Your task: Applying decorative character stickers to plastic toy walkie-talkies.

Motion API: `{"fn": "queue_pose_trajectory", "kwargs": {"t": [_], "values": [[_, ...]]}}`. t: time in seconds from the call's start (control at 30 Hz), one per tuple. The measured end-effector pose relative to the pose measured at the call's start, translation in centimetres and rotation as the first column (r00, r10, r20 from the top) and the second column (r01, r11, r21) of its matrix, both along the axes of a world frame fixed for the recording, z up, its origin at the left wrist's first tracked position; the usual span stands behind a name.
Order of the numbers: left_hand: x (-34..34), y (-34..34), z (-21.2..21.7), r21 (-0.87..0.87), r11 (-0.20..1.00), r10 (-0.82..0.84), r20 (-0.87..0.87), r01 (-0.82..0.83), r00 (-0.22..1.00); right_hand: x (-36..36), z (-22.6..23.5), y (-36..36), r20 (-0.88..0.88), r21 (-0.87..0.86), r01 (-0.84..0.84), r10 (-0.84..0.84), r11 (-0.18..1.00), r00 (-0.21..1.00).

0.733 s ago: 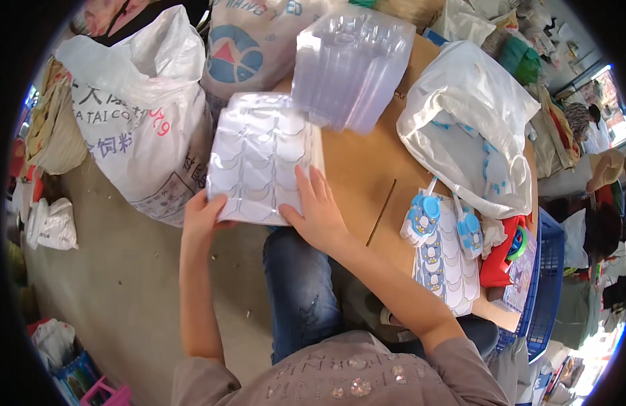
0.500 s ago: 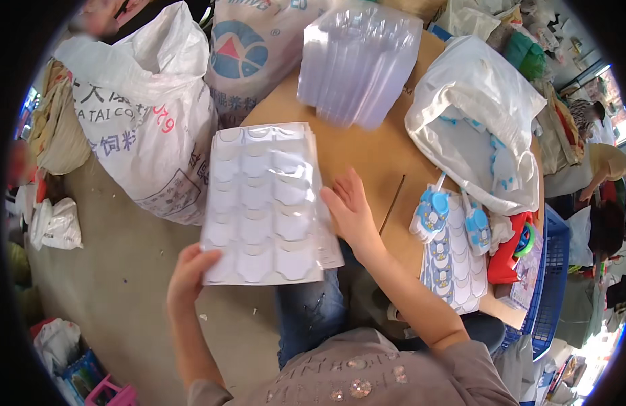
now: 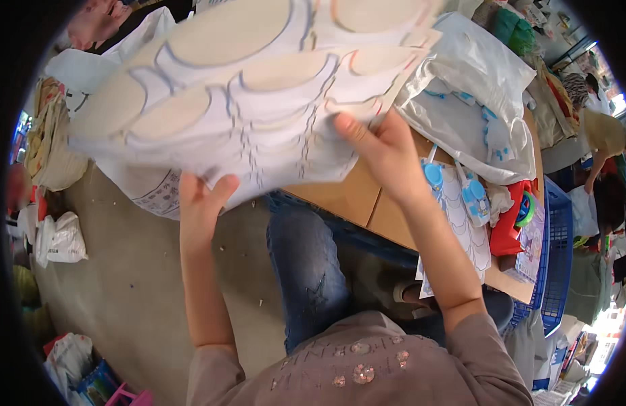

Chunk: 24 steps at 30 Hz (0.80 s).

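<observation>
A batch of white sheets [image 3: 279,108] with rows of die-cut, scallop-like outlines is lifted in front of me, tilted and partly blurred. My left hand [image 3: 203,203] pinches its near lower edge, thumb showing. My right hand [image 3: 387,152] grips its right side, thumb on top of the sheets. Beside my right forearm lie two small blue-and-white printed cases [image 3: 474,201] with straps. They rest on a printed sheet [image 3: 462,233] with similar scalloped outlines. The sheets hide much of the cardboard surface behind them.
A brown cardboard tabletop [image 3: 343,203] lies beneath. At right stand an open white plastic bag [image 3: 421,88] with blue pieces inside, a red toy part [image 3: 508,233] with a green-rimmed wheel, and a blue basket [image 3: 558,250]. A white woven sack [image 3: 154,193] stands at left. People sit far right.
The sheets have come up toward me and tilted, now covering the clear plastic packs. My right hand, earlier open beside them, has taken hold of their right side.
</observation>
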<state>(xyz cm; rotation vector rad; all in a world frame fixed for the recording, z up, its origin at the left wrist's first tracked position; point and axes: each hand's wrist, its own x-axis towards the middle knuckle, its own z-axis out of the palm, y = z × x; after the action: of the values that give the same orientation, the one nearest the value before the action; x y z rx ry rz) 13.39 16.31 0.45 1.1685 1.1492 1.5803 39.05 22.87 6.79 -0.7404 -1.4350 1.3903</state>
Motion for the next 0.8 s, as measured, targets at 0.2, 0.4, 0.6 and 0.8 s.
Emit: {"fn": "queue_pose_trajectory", "kwargs": {"t": [0.2,0.4,0.6,0.8], "values": [[0.2,3.1,-5.0,-0.128,0.97,-0.21,-0.01,0.207,0.978,1.8,-5.9,0.7,0.137,-0.029,-0.108,0.111,0.994,0.984],[1.3,-0.2,-1.7,-0.368,0.903,-0.144,0.229,0.223,0.963,1.5,-6.1,-0.5,0.313,-0.158,0.03,0.021,0.987,0.949],[0.5,-1.3,-4.1,-0.526,0.779,-0.23,0.266,0.341,0.936,3.8,-6.4,-3.5,0.623,0.387,0.112,-0.349,0.915,0.7],[4.7,1.7,-8.2,-0.548,0.78,-0.303,0.092,0.302,0.949,0.8,-5.9,-7.3,0.793,0.5,-0.395,-0.224,0.771,0.567]]}}
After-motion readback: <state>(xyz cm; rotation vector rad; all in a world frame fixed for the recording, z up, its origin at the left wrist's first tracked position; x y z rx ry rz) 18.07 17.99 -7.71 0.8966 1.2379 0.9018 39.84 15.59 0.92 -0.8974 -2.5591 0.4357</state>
